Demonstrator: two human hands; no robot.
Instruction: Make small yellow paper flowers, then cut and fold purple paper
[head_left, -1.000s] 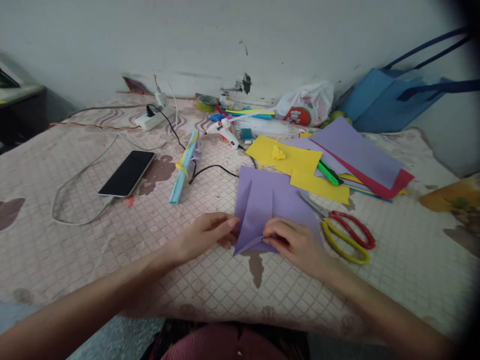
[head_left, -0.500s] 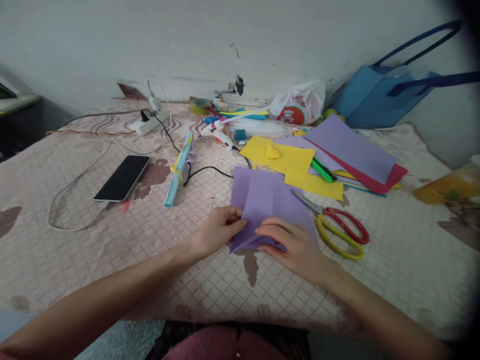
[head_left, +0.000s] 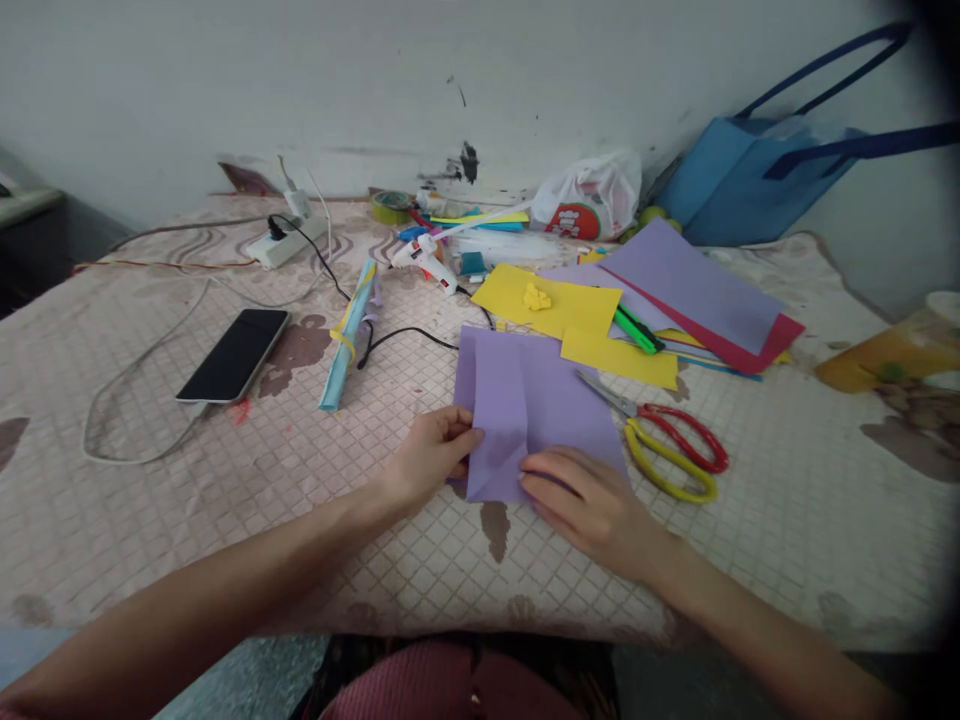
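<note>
A sheet of purple paper (head_left: pixel 555 385) lies on the table in front of me, with a long folded flap (head_left: pixel 499 400) over its left part. My left hand (head_left: pixel 442 450) pinches the left edge of the paper between thumb and fingers. At the flap's lower right corner are the bent fingertips of my right hand (head_left: pixel 592 500), closed on its edge; the thumb is mostly hidden. Scissors (head_left: pixel 637 412) with one red and one yellow handle rest at the paper's right side, the blade tips over the sheet.
Yellow paper pieces (head_left: pixel 555 300), a green cutter (head_left: pixel 636 328) and more purple sheets (head_left: pixel 697 285) lie behind. A white glue gun (head_left: pixel 427 262), a rolled light-blue paper (head_left: pixel 349 340) and a phone (head_left: pixel 236 355) are to the left. A blue bag (head_left: pixel 739 180) stands back right.
The flap, raised and curled at its lower end before, now lies flatter. My right hand has lowered with its fingertips toward the flap's right edge. My left hand keeps its place at the left edge.
</note>
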